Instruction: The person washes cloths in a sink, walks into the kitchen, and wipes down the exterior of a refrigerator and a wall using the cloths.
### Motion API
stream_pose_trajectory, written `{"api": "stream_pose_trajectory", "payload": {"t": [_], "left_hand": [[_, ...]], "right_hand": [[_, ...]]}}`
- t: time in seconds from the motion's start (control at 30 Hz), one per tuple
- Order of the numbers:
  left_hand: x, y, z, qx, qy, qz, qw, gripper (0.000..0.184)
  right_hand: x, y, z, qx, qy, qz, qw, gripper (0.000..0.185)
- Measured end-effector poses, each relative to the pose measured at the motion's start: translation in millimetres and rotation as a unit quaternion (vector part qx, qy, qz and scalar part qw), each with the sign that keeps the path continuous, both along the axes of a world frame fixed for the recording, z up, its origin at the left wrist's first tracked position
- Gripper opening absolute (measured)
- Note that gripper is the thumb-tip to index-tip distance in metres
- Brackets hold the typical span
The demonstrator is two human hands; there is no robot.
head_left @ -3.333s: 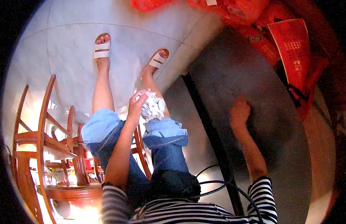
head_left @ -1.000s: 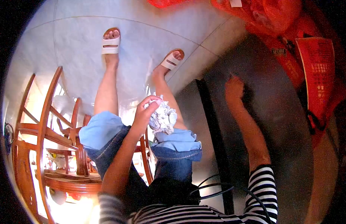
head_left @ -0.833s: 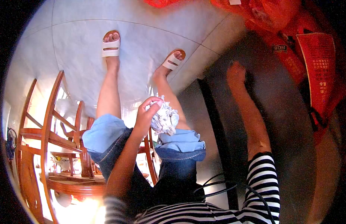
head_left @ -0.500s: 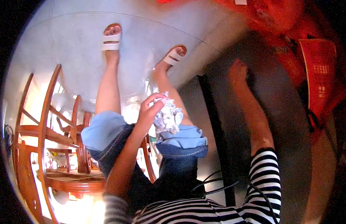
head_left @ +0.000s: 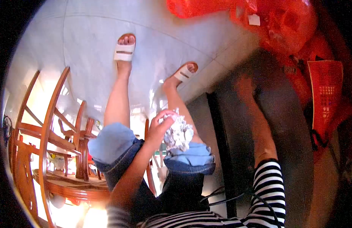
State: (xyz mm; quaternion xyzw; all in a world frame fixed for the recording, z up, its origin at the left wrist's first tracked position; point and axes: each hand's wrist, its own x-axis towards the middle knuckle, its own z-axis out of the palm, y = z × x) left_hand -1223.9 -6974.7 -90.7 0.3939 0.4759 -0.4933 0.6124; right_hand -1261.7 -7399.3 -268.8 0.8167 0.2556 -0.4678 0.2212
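My left hand [head_left: 162, 122] pinches a crumpled wad of white paper or tissue [head_left: 179, 135] and holds it just above my right knee. Its fingers are closed on the wad's upper edge. My right arm reaches forward over a dark flat surface [head_left: 237, 133] on the right. In deep shade, my right hand [head_left: 245, 85] is dim and blurred. Its fingers, and anything they may hold, cannot be made out.
Red plastic bags [head_left: 282, 22] lie at the upper right, above a red printed bag or packet [head_left: 327, 98]. Wooden chairs [head_left: 50, 125] and a round wooden table [head_left: 77, 186] stand on the left. A black cable [head_left: 229, 199] crosses near my waist.
The view has shifted, so my legs, hands and the wad appear lower and more of the red bags shows. My left hand still grips the wad; my right arm stays stretched out.
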Motion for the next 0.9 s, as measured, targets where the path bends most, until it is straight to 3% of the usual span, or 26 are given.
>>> {"api": "stream_pose_trajectory", "payload": {"t": [0.03, 0.1, 0.13, 0.23, 0.43, 0.53, 0.63, 0.73, 0.8, 0.83, 0.9], "left_hand": [[5, -3, 2, 0.0, -0.011, 0.006, 1.0, 0.016], [8, -3, 3, -0.003, -0.019, -0.002, 1.0, 0.016], [7, -1, 3, -0.006, -0.018, -0.016, 1.0, 0.016], [7, 3, 3, -0.016, -0.018, -0.052, 0.998, 0.015], [10, -1, 2, -0.002, -0.034, -0.048, 0.998, 0.014], [7, 1, 1, -0.006, -0.017, -0.05, 0.999, 0.013], [13, 4, 2, -0.012, -0.037, -0.094, 0.995, 0.014], [10, -1, 1, -0.008, -0.039, -0.076, 0.996, 0.013], [16, 1, 4, -0.015, 0.006, -0.053, 0.998, 0.013], [15, 2, 2, -0.007, -0.045, -0.073, 0.996, 0.013], [17, 3, 5, -0.013, -0.021, -0.077, 0.997, 0.014]], "right_hand": [[19, 18, 7, -0.063, 0.058, 0.005, 0.996, 0.023], [36, 6, 7, -0.053, 0.045, 0.03, 0.997, 0.023], [39, -16, -2, 0.02, -0.028, 0.049, 0.998, 0.022], [77, -20, -20, -0.036, -0.002, 0.049, 0.998, 0.022], [44, 28, -13, -0.1, 0.093, -0.026, 0.99, 0.025], [64, 4, -25, -0.088, 0.027, -0.066, 0.994, 0.027], [54, 17, -18, -0.071, 0.085, -0.116, 0.987, 0.025], [11, -25, -52, -0.118, 0.079, -0.03, 0.989, 0.025], [43, -29, -51, -0.128, 0.071, -0.049, 0.988, 0.024], [56, -26, -51, -0.13, 0.064, -0.06, 0.988, 0.024], [51, -28, -52, -0.107, 0.09, -0.027, 0.99, 0.022]]}}
